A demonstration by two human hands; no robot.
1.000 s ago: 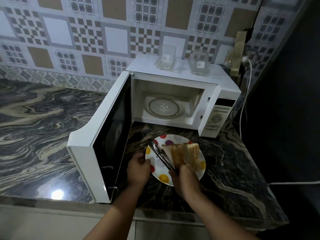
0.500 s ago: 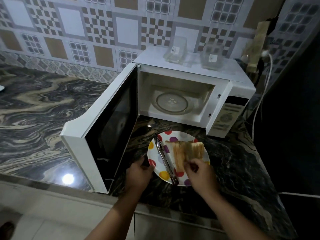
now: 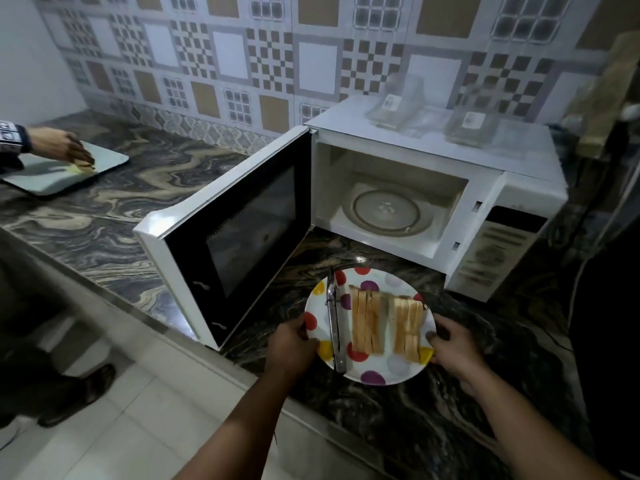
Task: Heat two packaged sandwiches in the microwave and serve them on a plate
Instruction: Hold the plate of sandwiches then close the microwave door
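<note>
A white plate with coloured dots point(image 3: 382, 370) sits at the counter's front edge, before the open white microwave point(image 3: 485, 188). Two sandwiches stand side by side on the plate: the left sandwich point(image 3: 366, 320) and the right sandwich point(image 3: 408, 327). Metal tongs point(image 3: 334, 323) lie along the plate's left part. My left hand point(image 3: 291, 344) grips the plate's left rim. My right hand point(image 3: 453, 346) grips its right rim. The microwave's glass turntable point(image 3: 386, 211) is bare.
The microwave door point(image 3: 239, 233) swings out to the left, close to my left hand. Two empty clear sandwich packages point(image 3: 396, 102) point(image 3: 471, 124) rest on top of the microwave. Far left, another person's hand point(image 3: 62, 147) touches food on a white board point(image 3: 52, 174). The marbled counter point(image 3: 104, 216) ends just below the plate.
My right hand left the sandwiches and took the plate's right rim. The sandwiches now stand apart, side by side. My view shifted back and left, revealing another person.
</note>
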